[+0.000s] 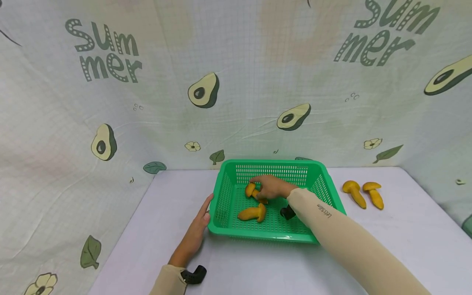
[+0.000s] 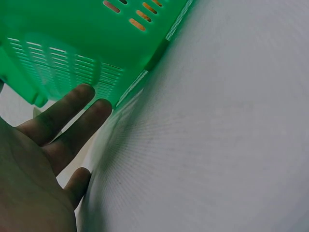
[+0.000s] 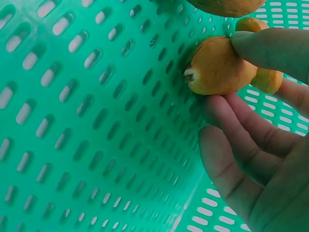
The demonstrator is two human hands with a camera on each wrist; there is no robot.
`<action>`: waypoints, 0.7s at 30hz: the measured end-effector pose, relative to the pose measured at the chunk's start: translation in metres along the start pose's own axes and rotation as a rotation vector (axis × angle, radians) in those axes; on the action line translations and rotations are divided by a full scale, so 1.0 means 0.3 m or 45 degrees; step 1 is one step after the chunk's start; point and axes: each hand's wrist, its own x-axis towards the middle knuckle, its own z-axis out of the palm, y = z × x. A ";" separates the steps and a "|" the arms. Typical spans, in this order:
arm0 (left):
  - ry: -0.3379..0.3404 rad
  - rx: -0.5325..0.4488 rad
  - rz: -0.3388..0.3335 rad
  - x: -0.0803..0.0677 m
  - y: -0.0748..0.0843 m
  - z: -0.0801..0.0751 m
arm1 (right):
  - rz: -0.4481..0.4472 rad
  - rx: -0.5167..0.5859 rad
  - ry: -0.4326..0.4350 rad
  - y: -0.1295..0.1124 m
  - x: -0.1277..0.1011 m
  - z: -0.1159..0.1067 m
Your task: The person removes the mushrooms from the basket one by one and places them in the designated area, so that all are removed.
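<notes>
The mushroom (image 1: 251,190) sits inside the green basket (image 1: 333,192), near its far left part, pinched at the cap between the thumb and fingers of the right hand (image 1: 271,187); the right wrist view shows the cap (image 3: 217,67) close against the perforated basket wall. Its stem runs back under the palm, toward the person. The left hand (image 1: 197,229) lies spread and flat on the tabletop (image 1: 147,229), fingertips against the basket's outer left wall. A second mushroom (image 1: 252,213) lies on the basket floor just nearer; two more mushrooms (image 1: 363,193) rest on the tabletop, well apart to the right.
</notes>
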 end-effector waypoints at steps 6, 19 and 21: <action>0.006 0.021 -0.002 -0.001 0.005 0.001 | -0.012 -0.013 0.011 -0.005 0.001 -0.001; 0.017 0.024 -0.002 -0.004 0.000 0.003 | -0.014 0.145 0.151 -0.018 -0.026 -0.046; 0.012 0.022 -0.003 -0.002 0.001 0.003 | -0.015 0.167 0.173 -0.021 -0.031 -0.057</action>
